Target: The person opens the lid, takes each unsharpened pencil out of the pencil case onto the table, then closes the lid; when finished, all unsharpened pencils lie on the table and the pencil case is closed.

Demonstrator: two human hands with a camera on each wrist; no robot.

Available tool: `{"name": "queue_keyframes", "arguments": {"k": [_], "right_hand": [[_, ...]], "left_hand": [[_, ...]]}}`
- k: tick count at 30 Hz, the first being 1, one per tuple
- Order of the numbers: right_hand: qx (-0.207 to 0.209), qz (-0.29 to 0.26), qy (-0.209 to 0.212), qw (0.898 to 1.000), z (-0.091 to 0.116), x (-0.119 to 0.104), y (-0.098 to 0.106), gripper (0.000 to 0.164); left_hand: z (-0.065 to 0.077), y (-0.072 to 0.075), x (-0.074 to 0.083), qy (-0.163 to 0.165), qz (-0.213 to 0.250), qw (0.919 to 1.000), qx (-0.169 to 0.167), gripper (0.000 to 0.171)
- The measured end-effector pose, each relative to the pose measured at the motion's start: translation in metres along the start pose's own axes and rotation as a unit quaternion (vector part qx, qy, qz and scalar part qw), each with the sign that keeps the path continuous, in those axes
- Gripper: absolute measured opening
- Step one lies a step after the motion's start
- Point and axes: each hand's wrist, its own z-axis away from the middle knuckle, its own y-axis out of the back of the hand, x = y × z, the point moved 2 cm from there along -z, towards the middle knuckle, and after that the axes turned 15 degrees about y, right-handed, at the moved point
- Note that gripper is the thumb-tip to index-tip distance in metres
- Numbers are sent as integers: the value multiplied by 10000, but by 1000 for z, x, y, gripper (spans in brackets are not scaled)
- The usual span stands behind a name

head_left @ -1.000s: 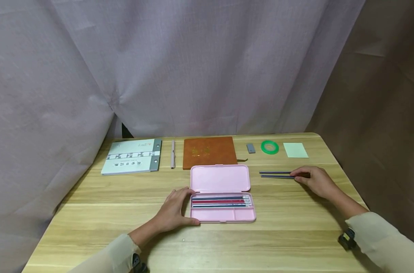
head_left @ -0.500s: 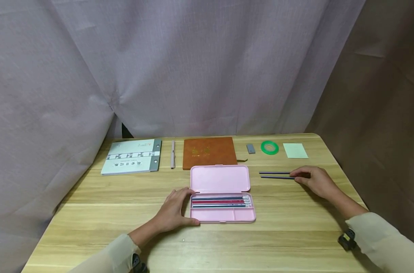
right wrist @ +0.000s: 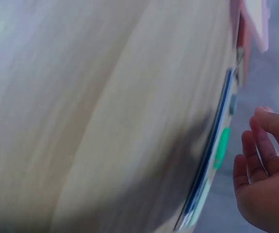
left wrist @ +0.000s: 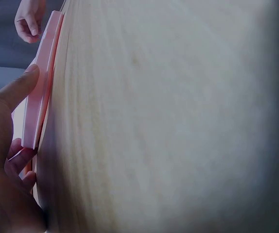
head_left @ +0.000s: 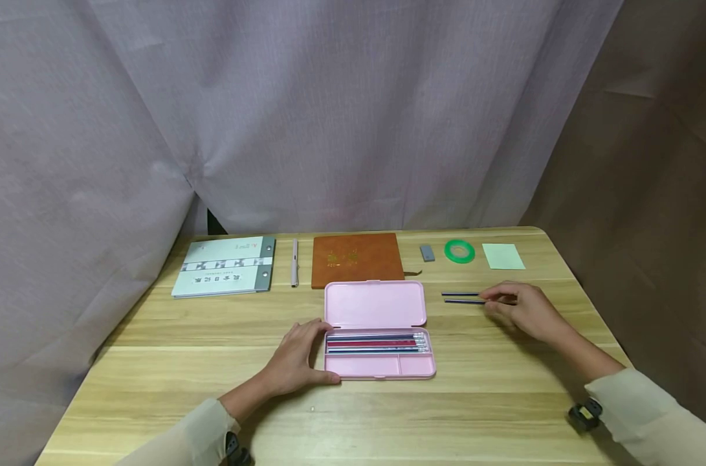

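My left hand (head_left: 297, 359) holds the left end of an open pink pencil case (head_left: 358, 367), thumb at its front edge and forefinger near the hinge corner. The left wrist view shows that thumb against the case (left wrist: 42, 82). Several pencils (head_left: 373, 343), dark and red with clear-looking ends, lie in the long rear compartment; the two front compartments hold nothing. To the right, two dark blue pencils (head_left: 459, 294) lie side by side on the table. My right hand (head_left: 524, 310) hovers over them, fingers loosely bent and nothing between them; the right wrist view shows it apart from the pencils (right wrist: 212, 141).
Along the back of the table (head_left: 213, 362) lie a pale notebook (head_left: 221, 266), a pen (head_left: 295, 262), a brown notebook (head_left: 358, 259) behind the lid, a grey eraser (head_left: 427, 253), a green tape roll (head_left: 452, 256) and pale green sticky notes (head_left: 503, 256). Grey curtains surround the table.
My right hand has come away from the two blue pencils and shifted slightly left above them. The pencils stay in place. My left hand and the case have not moved.
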Motion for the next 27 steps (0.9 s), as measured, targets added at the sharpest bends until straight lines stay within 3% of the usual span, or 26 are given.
{"name": "queue_keyframes", "arguments": {"k": [12,27], "right_hand": [[-307,-355,139,9988,-16,-59,-30,18],[-1035,-1250,465,9856,-23,-106,-100,21]], "left_hand": [[0,-1,-1,-5,-16,10000,18,93],[-1,-2,-3,52,-52,10000,-9,93]]}}
